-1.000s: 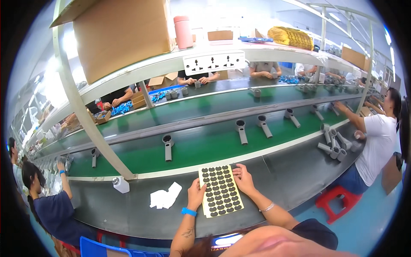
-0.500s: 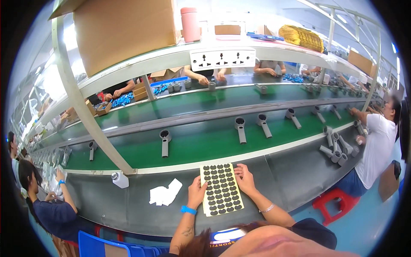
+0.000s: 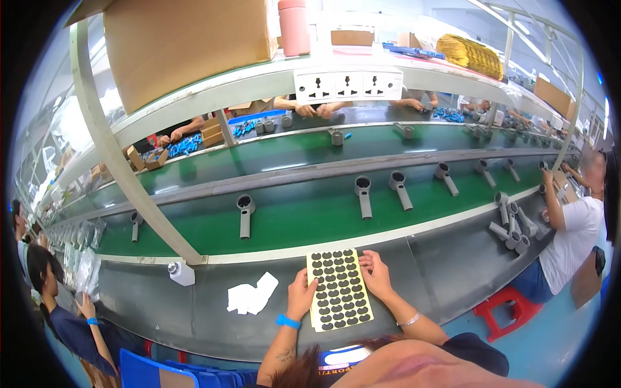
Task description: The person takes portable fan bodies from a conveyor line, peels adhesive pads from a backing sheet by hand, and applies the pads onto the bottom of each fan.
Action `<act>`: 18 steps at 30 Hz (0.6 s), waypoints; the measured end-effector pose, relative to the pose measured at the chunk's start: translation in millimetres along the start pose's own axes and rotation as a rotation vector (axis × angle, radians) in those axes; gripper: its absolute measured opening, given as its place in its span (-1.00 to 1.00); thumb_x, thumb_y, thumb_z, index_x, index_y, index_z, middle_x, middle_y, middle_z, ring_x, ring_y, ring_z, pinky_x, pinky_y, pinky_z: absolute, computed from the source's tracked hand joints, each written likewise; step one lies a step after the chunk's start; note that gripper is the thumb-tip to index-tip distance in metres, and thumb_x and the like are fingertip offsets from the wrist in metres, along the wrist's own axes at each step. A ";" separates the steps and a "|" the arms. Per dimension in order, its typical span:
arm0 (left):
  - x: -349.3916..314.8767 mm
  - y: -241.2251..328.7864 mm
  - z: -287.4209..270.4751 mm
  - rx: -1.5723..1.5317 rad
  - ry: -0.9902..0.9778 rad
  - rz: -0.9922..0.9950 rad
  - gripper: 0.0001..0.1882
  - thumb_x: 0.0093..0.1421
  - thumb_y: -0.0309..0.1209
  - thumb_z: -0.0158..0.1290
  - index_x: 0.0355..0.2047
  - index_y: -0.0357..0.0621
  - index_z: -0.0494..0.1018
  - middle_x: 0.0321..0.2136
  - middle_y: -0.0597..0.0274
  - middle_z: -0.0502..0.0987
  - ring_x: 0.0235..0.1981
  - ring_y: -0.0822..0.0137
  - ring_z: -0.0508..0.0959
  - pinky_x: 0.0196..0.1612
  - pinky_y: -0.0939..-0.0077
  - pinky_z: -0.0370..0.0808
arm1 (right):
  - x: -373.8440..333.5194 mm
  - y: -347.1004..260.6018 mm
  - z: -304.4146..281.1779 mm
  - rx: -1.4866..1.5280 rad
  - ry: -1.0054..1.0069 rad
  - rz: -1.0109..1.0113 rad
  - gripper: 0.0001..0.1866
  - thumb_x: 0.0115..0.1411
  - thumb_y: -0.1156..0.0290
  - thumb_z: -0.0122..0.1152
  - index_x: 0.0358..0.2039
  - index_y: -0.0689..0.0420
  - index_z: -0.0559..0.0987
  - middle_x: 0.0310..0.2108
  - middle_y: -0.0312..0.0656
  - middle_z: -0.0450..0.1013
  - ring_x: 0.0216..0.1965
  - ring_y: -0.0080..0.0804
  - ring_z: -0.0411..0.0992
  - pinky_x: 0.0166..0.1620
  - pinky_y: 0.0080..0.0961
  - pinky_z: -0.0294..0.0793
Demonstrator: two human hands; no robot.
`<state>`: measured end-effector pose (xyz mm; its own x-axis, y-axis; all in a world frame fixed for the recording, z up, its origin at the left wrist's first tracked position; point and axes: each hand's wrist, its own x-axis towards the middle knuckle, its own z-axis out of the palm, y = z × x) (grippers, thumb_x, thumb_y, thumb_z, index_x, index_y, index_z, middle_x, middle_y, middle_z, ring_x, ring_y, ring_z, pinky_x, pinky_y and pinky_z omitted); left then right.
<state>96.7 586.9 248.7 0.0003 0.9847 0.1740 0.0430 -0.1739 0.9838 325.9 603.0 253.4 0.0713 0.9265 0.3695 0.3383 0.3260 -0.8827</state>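
Pale yellow sheets of black oval stickers (image 3: 341,291) lie on the dark worktable in front of me, with a lower layer showing slightly at the left edge. My left hand (image 3: 301,294) grips the left edge, its thumb on top and its other fingers partly hidden. At the upper right edge is my right hand (image 3: 376,275), fingers loosely bent and apart, resting against or just beside the sheets. Left of them lie white paper pieces (image 3: 253,295), and beyond those a white bottle (image 3: 182,273) stands near the table's far edge.
Beyond the table runs a green conveyor belt (image 3: 297,223) carrying grey handled parts (image 3: 363,196). More grey parts (image 3: 514,226) are piled at right, near a co-worker in white (image 3: 577,229). Another co-worker (image 3: 68,330) sits at left. A slanted post (image 3: 139,187) and a shelf with sockets (image 3: 348,85) stand ahead.
The view has shifted slightly; my hands keep nearly the same place on the sheets. The co-worker at right has raised an arm with a grey part. A grey part on the far belt has moved right.
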 end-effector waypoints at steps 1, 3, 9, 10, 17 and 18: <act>0.3 -1.1 0.0 -0.001 -0.004 0.007 -0.62 0.15 -0.56 0.04 -0.01 -0.36 0.31 -0.23 0.06 0.56 -0.23 0.42 0.57 -0.23 0.56 0.53 | -0.9 -2.4 -0.9 0.001 -0.004 0.010 -0.56 0.06 0.68 0.06 -0.01 0.29 0.28 -0.21 -0.07 0.47 -0.22 -0.38 0.49 -0.19 -0.54 0.47; 0.2 -1.4 0.4 0.009 -0.001 -0.008 -0.62 0.15 -0.57 0.03 -0.01 -0.37 0.31 -0.21 0.04 0.55 -0.21 0.40 0.56 -0.22 0.55 0.52 | -0.3 -0.5 -0.9 0.025 -0.005 0.030 -0.56 0.06 0.68 0.07 -0.01 0.28 0.28 -0.21 -0.07 0.47 -0.22 -0.39 0.49 -0.19 -0.55 0.47; -9.2 -3.6 -2.4 -0.034 0.011 0.009 -0.62 0.14 -0.63 0.02 -0.01 -0.38 0.30 -0.19 0.03 0.54 -0.18 0.40 0.55 -0.17 0.55 0.51 | -8.7 -1.2 3.1 0.031 -0.021 0.032 -0.56 0.05 0.70 0.03 -0.01 0.32 0.27 -0.23 -0.07 0.46 -0.22 -0.45 0.48 -0.20 -0.62 0.47; -11.7 -1.7 -2.9 -0.036 0.008 -0.011 -0.62 0.14 -0.62 0.02 -0.01 -0.38 0.30 -0.19 0.03 0.54 -0.18 0.40 0.55 -0.16 0.55 0.51 | -11.1 -2.1 2.1 0.011 -0.029 0.035 -0.55 0.05 0.68 0.05 0.00 0.31 0.28 -0.22 -0.07 0.46 -0.21 -0.44 0.48 -0.20 -0.62 0.47; -13.7 -8.7 -4.5 -0.014 -0.001 0.011 -0.60 0.14 -0.61 0.01 0.01 -0.36 0.29 -0.16 0.03 0.53 -0.17 0.40 0.53 -0.15 0.51 0.49 | -14.0 -3.3 -0.5 -0.027 -0.035 0.053 -0.59 0.10 0.60 0.08 -0.01 0.26 0.29 -0.28 -0.10 0.51 -0.30 -0.43 0.51 -0.24 -0.54 0.48; -11.6 -8.6 -3.2 0.042 0.000 0.049 -0.60 0.13 -0.62 0.00 0.01 -0.36 0.29 -0.15 0.03 0.53 -0.14 0.39 0.51 -0.11 0.51 0.46 | -14.3 -2.8 -1.1 -0.026 -0.013 0.043 -0.61 0.12 0.53 0.09 -0.02 0.22 0.31 -0.31 -0.10 0.50 -0.34 -0.40 0.49 -0.26 -0.51 0.47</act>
<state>93.2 576.9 238.3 0.0037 0.9750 0.2224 0.0852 -0.2219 0.9713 325.0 588.6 250.8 0.0740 0.9419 0.3276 0.3591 0.2812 -0.8899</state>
